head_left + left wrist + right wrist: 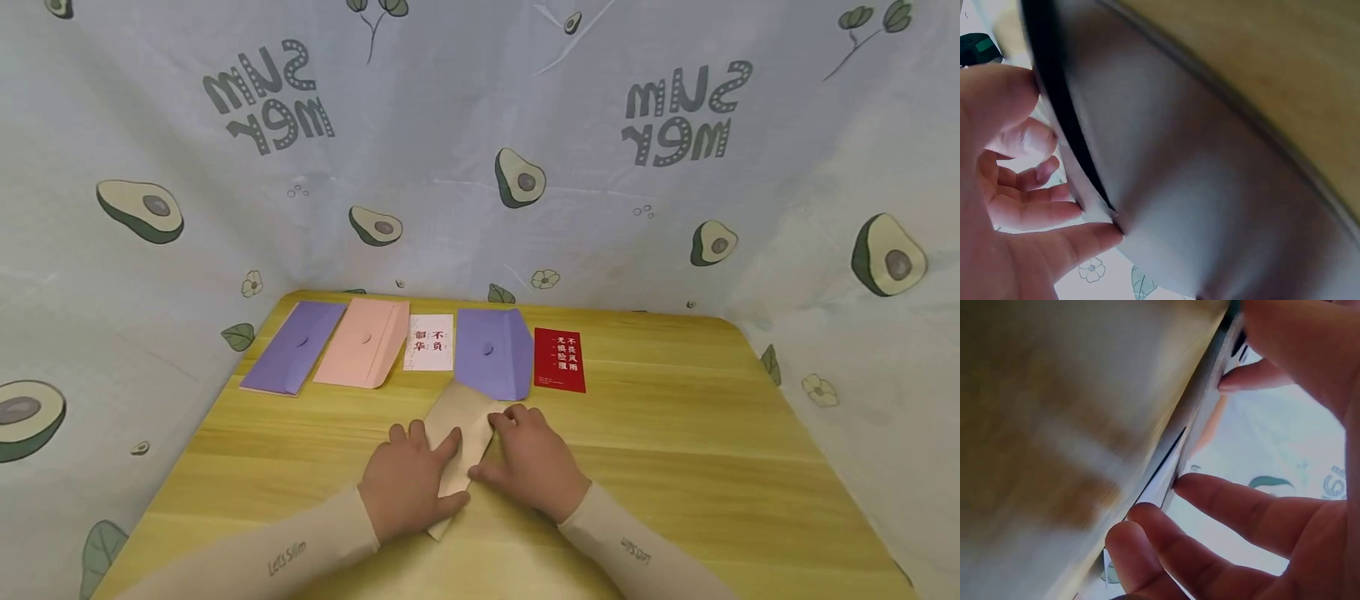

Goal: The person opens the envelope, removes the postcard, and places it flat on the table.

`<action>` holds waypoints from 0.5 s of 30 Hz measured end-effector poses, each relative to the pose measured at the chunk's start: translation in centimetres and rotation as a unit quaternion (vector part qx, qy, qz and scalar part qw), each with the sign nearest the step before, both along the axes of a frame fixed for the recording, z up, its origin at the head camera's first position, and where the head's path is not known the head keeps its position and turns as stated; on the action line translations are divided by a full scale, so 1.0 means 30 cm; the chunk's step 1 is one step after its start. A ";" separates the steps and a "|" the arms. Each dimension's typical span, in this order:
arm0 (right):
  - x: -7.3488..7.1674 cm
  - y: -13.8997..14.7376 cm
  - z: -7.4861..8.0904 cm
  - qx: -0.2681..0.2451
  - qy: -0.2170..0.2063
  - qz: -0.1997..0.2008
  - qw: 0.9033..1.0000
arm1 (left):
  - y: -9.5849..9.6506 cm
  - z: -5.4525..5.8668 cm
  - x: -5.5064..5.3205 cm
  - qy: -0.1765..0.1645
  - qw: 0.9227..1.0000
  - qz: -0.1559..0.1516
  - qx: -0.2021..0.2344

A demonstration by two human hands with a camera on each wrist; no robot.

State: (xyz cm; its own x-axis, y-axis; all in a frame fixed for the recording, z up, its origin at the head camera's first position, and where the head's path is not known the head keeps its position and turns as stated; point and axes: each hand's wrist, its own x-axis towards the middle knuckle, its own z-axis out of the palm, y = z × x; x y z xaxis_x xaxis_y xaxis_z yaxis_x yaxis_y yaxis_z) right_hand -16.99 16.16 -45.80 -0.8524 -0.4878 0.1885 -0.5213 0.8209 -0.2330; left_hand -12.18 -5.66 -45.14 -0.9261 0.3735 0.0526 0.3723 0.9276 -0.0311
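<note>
A beige envelope (459, 407) lies slanted on the table in front of me, its top corner overlapping a purple envelope (491, 354). My left hand (408, 482) rests on its left part, with thumb and index finger spread across the paper. Along the right edge, my right hand (538, 457) grips the paper with curled fingers and the thumb lower down. In the right wrist view, fingertips (1147, 515) touch the edge beside a narrow slit between paper layers. Left-hand fingertips (1110, 234) meet an edge with a dark gap in the left wrist view.
Behind the hands runs a row: a purple envelope (288, 350) at far left, a pink envelope (363, 342), a white card (429, 343) with red characters and a red card (559, 360). A patterned cloth (450, 108) hangs around the wooden table (675, 433).
</note>
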 end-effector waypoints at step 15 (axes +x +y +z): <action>-0.018 0.034 0.010 0.012 -0.070 0.047 0.996 | 0.001 0.002 0.024 -0.007 0.999 -0.036 0.016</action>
State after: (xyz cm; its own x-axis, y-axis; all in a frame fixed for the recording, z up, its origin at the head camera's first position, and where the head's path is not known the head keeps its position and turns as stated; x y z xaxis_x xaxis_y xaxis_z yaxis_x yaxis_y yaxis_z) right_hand -17.52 17.18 -45.49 -0.8201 -0.5693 0.0582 -0.5595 0.7762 -0.2907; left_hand -11.47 -5.64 -45.09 -0.8979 0.4370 0.0530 0.4377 0.8991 0.0029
